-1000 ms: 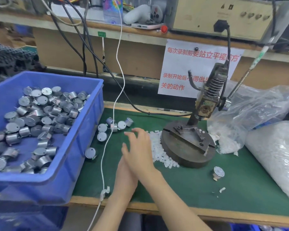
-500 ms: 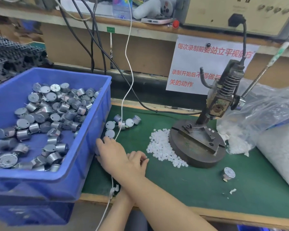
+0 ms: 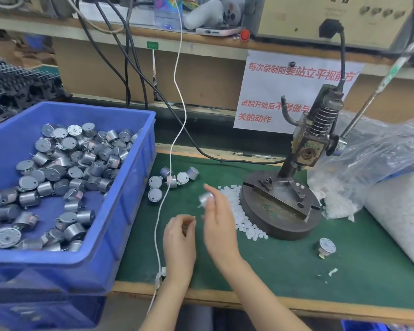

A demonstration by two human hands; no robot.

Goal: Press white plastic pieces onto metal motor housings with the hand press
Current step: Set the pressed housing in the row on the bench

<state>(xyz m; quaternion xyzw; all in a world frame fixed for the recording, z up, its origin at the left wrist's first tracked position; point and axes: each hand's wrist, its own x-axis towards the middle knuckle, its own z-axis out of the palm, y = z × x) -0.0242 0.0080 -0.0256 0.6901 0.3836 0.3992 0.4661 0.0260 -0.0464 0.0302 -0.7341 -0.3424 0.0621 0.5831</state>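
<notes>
1. Motor (image 3: 205, 198), blurred, sits at the right hand's (image 3: 219, 225) fingertips, mid-frame; its axis cannot be told.
2. Press (image 3: 282, 204) lies to the right of it and slightly up the frame, past the white pieces (image 3: 243, 218) heaped against its base, which the right hand partly overlaps.
3. Right hand is nearer the press; its fingers seem pinched on the motor, wrist angled up-left.
4. Left hand (image 3: 179, 237) sits lower left, fingers curled; whether it holds anything I cannot tell.
5. Spare motors fill the bin (image 3: 120, 235) at left.
</notes>
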